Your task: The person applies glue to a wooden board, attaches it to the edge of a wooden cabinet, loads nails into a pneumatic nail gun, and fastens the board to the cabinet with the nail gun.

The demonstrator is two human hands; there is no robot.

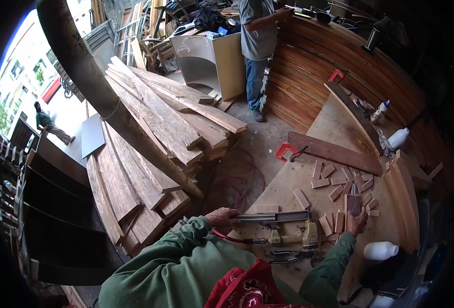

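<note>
Wooden block (353, 205), one, small, reddish brown: on the right part of the counter (284, 184), clasped at its near end by the right hand (358, 222); whether it rests on the plywood top or is raised, cannot tell. Nail gun (288, 237), one, tan body, lying nearer the counter's near edge; the left hand (223, 216) is closed round the outer end of its long grey magazine (270, 217), by the left edge. Red hose (237, 238), joined to the gun's handle. Second tool (289, 255), dark and grey, just below the gun, type unclear. Loose blocks (336, 192), many, pale to reddish, scattered beyond and beside the right hand, some side by side to its left. White bottle (381, 250), lying near the near right corner. Dark board (335, 153), laid aslant across the middle, a red clamp (287, 152) at its end by the left edge. Curved boards (402, 205), along the right edge. Long plank (353, 115), towards the far corner. Beyond the left edge, on the floor side: rough planks (160, 110), piled, and a standing person (257, 38) in grey shirt and jeans.
</note>
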